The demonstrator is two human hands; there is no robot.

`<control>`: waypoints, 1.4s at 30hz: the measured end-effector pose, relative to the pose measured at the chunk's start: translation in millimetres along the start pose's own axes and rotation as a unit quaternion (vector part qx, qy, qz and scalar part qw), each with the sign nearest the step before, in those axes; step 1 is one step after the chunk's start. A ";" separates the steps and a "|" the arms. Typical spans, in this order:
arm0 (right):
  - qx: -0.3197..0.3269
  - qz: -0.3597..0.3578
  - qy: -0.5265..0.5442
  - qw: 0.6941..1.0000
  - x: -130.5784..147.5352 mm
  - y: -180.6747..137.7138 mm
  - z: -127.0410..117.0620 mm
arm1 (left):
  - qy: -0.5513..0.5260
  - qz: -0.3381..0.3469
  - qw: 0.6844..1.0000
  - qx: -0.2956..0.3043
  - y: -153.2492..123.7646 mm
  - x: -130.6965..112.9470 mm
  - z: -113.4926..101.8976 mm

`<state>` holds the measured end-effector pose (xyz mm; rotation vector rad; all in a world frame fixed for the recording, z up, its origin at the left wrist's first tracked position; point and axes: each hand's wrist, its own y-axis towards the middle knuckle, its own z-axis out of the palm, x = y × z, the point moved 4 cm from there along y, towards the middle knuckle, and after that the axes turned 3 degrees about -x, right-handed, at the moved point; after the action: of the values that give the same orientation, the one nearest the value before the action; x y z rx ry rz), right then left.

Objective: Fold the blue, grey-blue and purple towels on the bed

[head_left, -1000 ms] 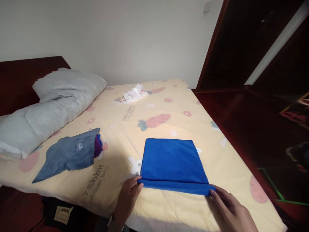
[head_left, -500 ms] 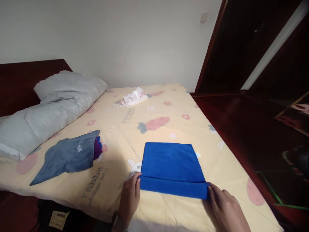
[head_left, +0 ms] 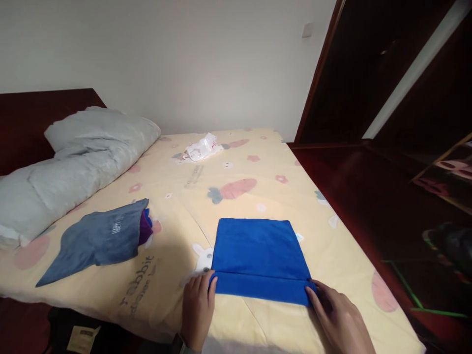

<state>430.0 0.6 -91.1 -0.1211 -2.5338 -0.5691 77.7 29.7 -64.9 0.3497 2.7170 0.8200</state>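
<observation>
A bright blue cloth lies flat on the yellow patterned bedsheet, its near edge folded up into a narrow band. My left hand pinches the band's left corner with closed fingers. The band's right corner is gripped by my right hand, its fingers also closed.
A grey-blue garment with purple and blue cloth under it lies at the left. A grey pillow or duvet rests by the dark headboard. A white plastic bag sits far back. Dark wooden furniture borders the bed's right side.
Both hands have carried the cloth's near edge farther up, so the folded band is wider. The view has shifted slightly left and down.
</observation>
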 end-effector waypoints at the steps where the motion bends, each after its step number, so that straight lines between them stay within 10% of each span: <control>1: 0.001 -0.013 -0.018 1.000 1.9 1.5 -0.3 | 0.014 0.002 1.000 0.006 1.9 0.0 -0.7; 8: -0.109 -0.155 -0.118 0.975 50.4 -2.7 -13.4 | 0.008 0.074 0.996 -0.040 9.2 -26.9 -19.9; 14: -0.034 -0.321 -0.104 0.941 104.8 -15.3 23.3 | -0.004 0.248 0.965 0.089 11.1 -82.4 -5.8; 28: 0.048 -0.280 -0.135 0.949 17.9 -7.9 13.1 | 0.023 0.154 0.973 0.168 -2.7 -2.2 8.6; 42: 0.110 -0.244 -0.092 0.959 14.1 7.0 -3.1 | -0.032 0.164 0.964 0.209 11.6 15.7 -6.3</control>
<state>420.9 5.2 -78.7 0.5728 -2.7968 -0.4684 62.8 40.8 -56.4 0.9186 2.7925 0.2858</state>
